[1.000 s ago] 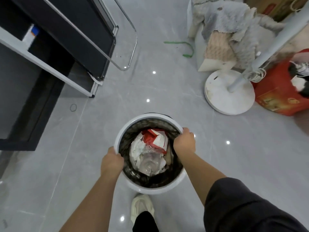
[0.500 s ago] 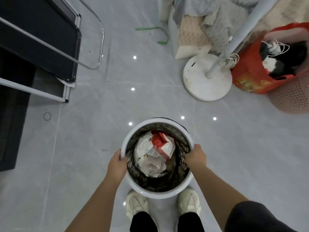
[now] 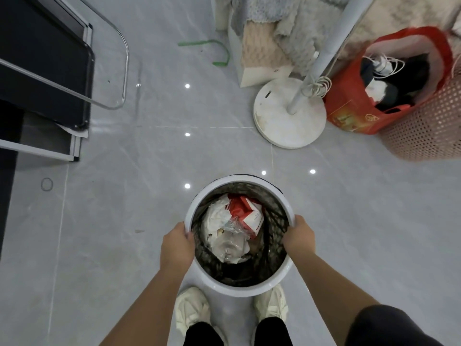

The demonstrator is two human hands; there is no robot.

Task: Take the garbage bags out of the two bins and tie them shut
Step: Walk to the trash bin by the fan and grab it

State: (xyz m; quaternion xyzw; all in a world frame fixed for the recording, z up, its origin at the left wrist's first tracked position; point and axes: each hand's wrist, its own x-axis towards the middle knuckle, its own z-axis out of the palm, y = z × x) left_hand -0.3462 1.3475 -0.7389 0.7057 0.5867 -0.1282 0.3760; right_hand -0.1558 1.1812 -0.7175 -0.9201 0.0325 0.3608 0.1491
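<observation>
You are gripping the bin (image 3: 239, 287) with left hand (image 3: 177, 245) at nine o'clock, right hand (image 3: 298, 237) at three; the garbage bag (image 3: 275, 221) is looking thin and light, so gather its edge.

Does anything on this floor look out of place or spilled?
Nothing has spilled: the bin stands upright with the rubbish inside. Two strays lie on the tiles: a green strip curled beside the white box, and a small dark ring far left.
</observation>
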